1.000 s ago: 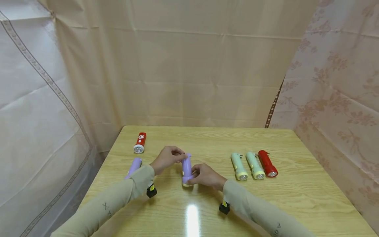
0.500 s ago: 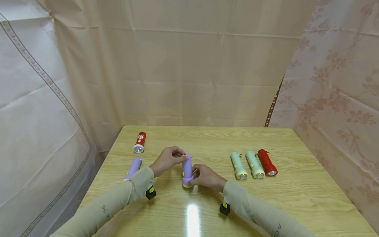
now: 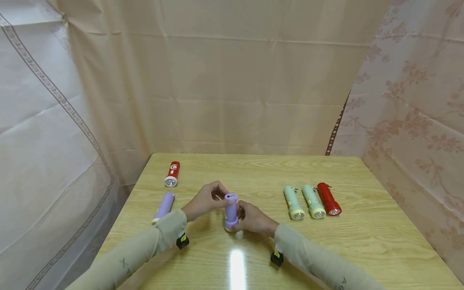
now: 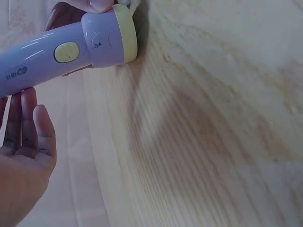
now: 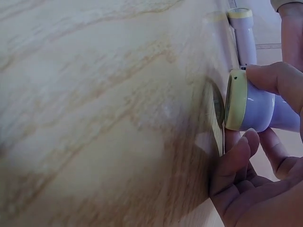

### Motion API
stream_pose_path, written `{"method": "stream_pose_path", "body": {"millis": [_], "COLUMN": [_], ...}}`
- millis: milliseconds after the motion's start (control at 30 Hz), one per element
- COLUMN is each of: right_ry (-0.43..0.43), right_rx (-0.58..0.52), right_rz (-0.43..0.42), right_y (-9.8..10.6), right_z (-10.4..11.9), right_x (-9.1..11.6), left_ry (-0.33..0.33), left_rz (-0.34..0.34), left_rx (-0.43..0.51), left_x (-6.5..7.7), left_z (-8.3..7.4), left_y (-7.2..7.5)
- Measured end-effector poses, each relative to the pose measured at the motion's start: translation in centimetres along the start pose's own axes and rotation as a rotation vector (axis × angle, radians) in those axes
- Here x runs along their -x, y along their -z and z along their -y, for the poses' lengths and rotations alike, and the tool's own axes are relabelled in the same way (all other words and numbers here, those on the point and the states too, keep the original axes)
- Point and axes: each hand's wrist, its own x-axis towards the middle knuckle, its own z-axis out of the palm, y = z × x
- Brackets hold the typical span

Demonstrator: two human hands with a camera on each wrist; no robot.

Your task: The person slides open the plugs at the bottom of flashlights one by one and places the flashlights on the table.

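A purple flashlight stands nearly upright at the middle of the table, its yellow-rimmed head down. My left hand pinches its upper tail end between thumb and fingers. Low down, my right hand grips the head with thumb and fingertips. In the left wrist view the flashlight shows its yellow switch and small dark lettering. The right wrist view has the yellow rim tilted very close to the tabletop; whether it touches, I cannot tell.
Left of my hands lie another purple flashlight and, farther back, a red one with a white rim. Two mint-green flashlights and a red flashlight lie in a row at right. Curtains surround the wooden table.
The purple flashlight's tail has tipped toward me and come lower, so its end face now shows. My left hand has moved with it; a pale bright spot appears beside the head on the table.
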Motion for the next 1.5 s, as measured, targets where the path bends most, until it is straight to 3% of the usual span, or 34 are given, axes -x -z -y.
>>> {"method": "stream_pose_path", "body": {"millis": [233,700,1000,1267,1500], "right_ry": [0.035,0.050,0.040,0.018,0.023], "right_rx": [0.017,0.014,-0.064,-0.017,-0.041], "right_rz": [-0.002,-0.020,0.005,-0.032,-0.035], "right_y": [-0.3,-0.7,-0.2,-0.4,-0.5], "right_z": [0.3,0.2,-0.2,-0.2,-0.2], "right_x": [0.6,1.2,1.3,1.1,1.1], "left_ry": [-0.014,-0.105,-0.108,-0.063,-0.038], "left_rz": [0.045,0.109,0.117,0.115,0.134], "left_rx": [0.012,-0.016,0.004,0.051,0.109], "left_x": [0.9,1.8,2.0,2.0,1.9], "left_z": [-0.2,-0.2,-0.3,-0.1,0.0], "left_y": [-0.5,-1.1,-1.0,-0.3,-0.2]}}
